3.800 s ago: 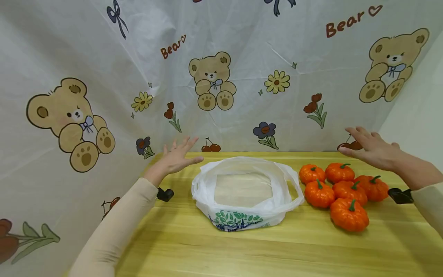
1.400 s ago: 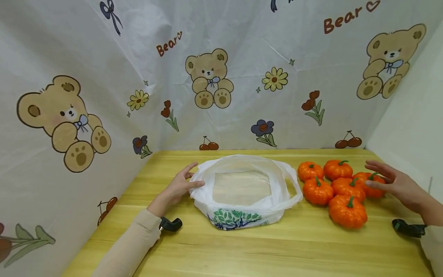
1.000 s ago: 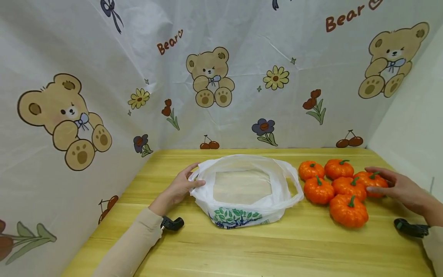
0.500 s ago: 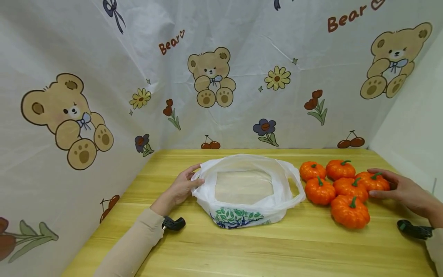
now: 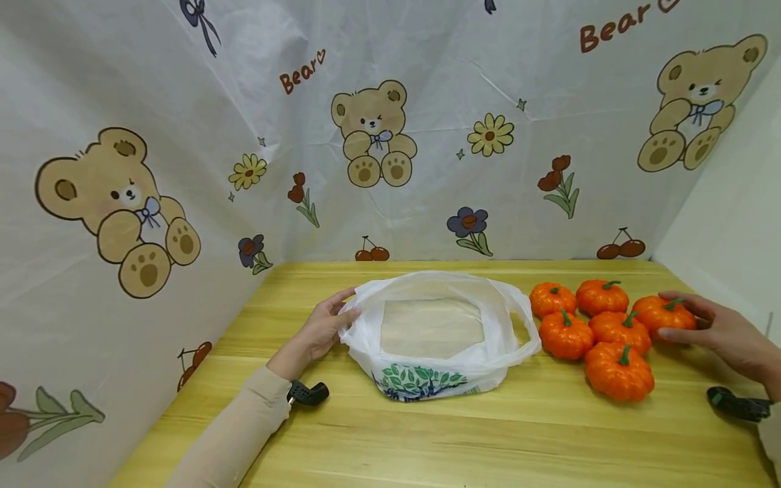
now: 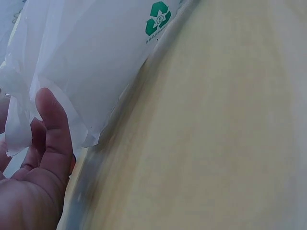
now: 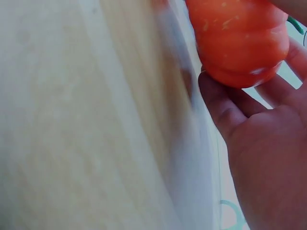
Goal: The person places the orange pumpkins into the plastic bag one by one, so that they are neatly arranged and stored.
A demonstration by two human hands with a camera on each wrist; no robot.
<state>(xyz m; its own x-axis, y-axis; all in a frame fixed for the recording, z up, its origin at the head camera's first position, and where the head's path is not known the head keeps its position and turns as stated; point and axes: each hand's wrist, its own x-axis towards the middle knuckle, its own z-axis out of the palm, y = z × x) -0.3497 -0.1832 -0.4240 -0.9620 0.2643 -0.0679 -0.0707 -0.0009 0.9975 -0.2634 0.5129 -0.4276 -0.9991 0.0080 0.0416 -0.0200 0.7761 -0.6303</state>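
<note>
A white plastic bag with a green leaf print lies wide open on the table, a flat beige base showing inside. At its left rim my left hand holds the plastic between thumb and fingers; the left wrist view shows the bag's loose handle among the fingers. Several small orange pumpkins with green stems sit to the bag's right. My right hand grips the rightmost pumpkin, thumb in front and fingers behind. Close up, that pumpkin rests against the curled fingers, its far side hidden.
The wooden table runs back to a cloth backdrop printed with bears and flowers. A pale wall rises close to the right hand. The bag's right handle loop lies near the closest pumpkins.
Both hands have come down from above the table. The left has taken the bag's rim; the right has taken the rightmost pumpkin and moved it slightly right, away from the others.
</note>
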